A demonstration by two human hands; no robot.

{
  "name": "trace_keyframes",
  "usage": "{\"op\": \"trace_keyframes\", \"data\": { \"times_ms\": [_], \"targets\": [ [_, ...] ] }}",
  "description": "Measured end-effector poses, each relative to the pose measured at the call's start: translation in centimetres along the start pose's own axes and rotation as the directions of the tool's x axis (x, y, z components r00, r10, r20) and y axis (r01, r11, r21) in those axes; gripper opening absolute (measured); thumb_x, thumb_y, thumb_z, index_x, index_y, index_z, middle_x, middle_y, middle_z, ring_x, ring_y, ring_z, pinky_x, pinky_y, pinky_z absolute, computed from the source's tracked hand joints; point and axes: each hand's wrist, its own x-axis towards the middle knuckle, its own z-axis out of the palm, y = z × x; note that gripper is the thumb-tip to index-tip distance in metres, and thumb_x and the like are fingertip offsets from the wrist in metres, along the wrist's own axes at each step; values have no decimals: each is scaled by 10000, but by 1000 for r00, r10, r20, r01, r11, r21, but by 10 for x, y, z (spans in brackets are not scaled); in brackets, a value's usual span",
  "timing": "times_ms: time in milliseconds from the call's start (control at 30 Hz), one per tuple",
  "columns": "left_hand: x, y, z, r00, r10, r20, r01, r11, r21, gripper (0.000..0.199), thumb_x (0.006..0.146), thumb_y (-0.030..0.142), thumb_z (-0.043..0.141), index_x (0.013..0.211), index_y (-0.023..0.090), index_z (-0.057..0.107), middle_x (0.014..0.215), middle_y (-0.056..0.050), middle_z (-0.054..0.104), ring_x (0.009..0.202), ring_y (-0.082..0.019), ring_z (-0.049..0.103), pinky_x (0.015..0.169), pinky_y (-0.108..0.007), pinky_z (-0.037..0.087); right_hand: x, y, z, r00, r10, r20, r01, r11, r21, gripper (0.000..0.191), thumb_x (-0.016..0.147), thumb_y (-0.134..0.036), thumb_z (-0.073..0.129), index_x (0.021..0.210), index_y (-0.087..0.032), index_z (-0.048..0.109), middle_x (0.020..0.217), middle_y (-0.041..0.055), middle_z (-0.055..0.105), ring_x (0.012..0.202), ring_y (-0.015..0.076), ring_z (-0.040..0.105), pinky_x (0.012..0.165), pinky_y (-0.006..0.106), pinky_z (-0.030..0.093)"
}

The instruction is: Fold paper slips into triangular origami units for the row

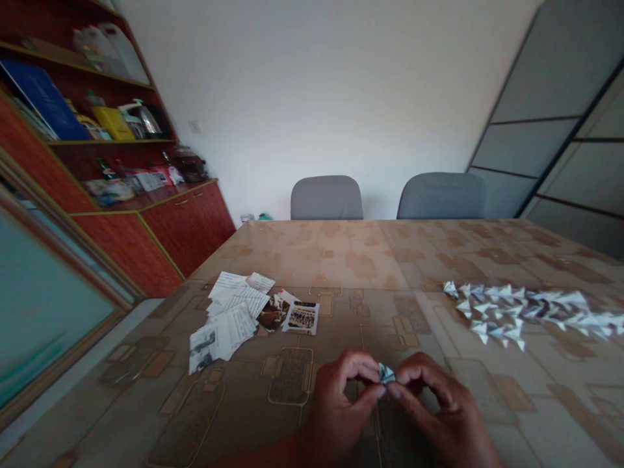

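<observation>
Between my two hands, just above the near part of the table, is a small folded paper piece (386,374) with white and dark greenish print. My left hand (344,403) pinches its left side between thumb and fingers. From the right, my right hand (436,403) grips the other side with thumb and forefinger. The fingertips cover part of the folds. Loose printed paper sheets (234,325) lie overlapping to the left, beside a small photo print (301,318). Off to the right, several folded paper pieces (511,309) stand grouped in rows.
The patterned table (341,253) stretches towards two grey chairs (326,197) at its far edge. A red-brown cabinet (190,221) with bottles, a kettle and a blue folder stands at the left. Grey panelled doors (536,143) rise at the right.
</observation>
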Motion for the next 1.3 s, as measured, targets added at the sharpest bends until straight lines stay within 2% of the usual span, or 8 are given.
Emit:
{"op": "trace_keyframes", "data": {
  "times_ms": [133, 333, 467, 600, 800, 900, 1100, 1300],
  "targets": [
    [0, 1, 0, 999, -11, 35, 12, 999, -33, 193, 727, 45, 705, 842, 177, 623, 761, 5, 703, 696, -128, 668, 673, -198, 500, -1, 0, 0, 999, 17, -29, -17, 1000, -8, 164, 801, -293, 645, 680, -208, 572, 626, -26, 560, 564, 137, 541, 533, 215, 449],
    [1, 0, -1, 998, -28, 61, 30, 999, -44, 191, 732, 48, 701, 845, 175, 615, 773, 0, 704, 710, -132, 667, 685, -206, 493, 1, 1, -1, 999, 35, 23, -35, 999, 7, 157, 804, -266, 638, 683, -209, 557, 612, -38, 555, 565, 132, 559, 532, 201, 461],
    [3, -1, -3, 996, -73, 54, 76, 995, -59, 249, 717, 13, 672, 887, 177, 593, 764, 4, 699, 708, -136, 667, 686, -211, 483, 4, 0, -6, 997, -73, 2, 73, 997, -12, 77, 786, -213, 652, 785, -224, 576, 699, -26, 597, 619, 141, 579, 568, 209, 484],
    [5, 1, -4, 993, -98, 64, 102, 993, -60, 255, 721, 30, 673, 903, 180, 574, 744, 7, 693, 700, -135, 662, 687, -214, 475, 7, -4, -12, 975, -201, 96, 206, 978, -42, 135, 784, -161, 674, 877, -241, 619, 792, -4, 646, 713, 161, 616, 622, 223, 505],
    [6, 7, -6, 983, -129, 127, 139, 988, -71, 270, 700, 11, 659, 893, 172, 558, 706, 4, 679, 675, -136, 656, 661, -210, 470, 7, -12, -19, 954, -192, 232, 193, 981, 17, 168, 859, -182, 607, 1007, -257, 632, 880, 19, 673, 811, 184, 647, 707, 260, 536],
    [7, 10, -7, 979, -140, 151, 154, 985, -84, 270, 680, -5, 653, 866, 169, 560, 715, 4, 669, 675, -130, 646, 657, -203, 464, 10, -17, -25, 938, -151, 312, 149, 988, 28, 252, 942, -182, 462, 1098, -277, 637, 882, 32, 677, 820, 185, 658, 705, 271, 546],
    [7, 16, -7, 965, -200, 171, 223, 966, -129, 276, 663, 12, 654, 844, 174, 523, 709, 21, 634, 667, -118, 618, 655, -200, 445, 14, -20, -29, 912, -271, 309, 283, 959, 6, 339, 889, -124, 554, 1170, -292, 642, 909, 43, 698, 833, 191, 661, 690, 259, 551],
    [7, 15, -8, 947, -250, 201, 282, 948, -150, 271, 660, 48, 665, 836, 172, 500, 678, 33, 607, 636, -112, 586, 639, -211, 423, 12, -14, -26, 921, -258, 290, 258, 965, 40, 337, 885, -96, 577, 1143, -301, 644, 870, 14, 688, 803, 160, 653, 685, 234, 534]
  ]
}}
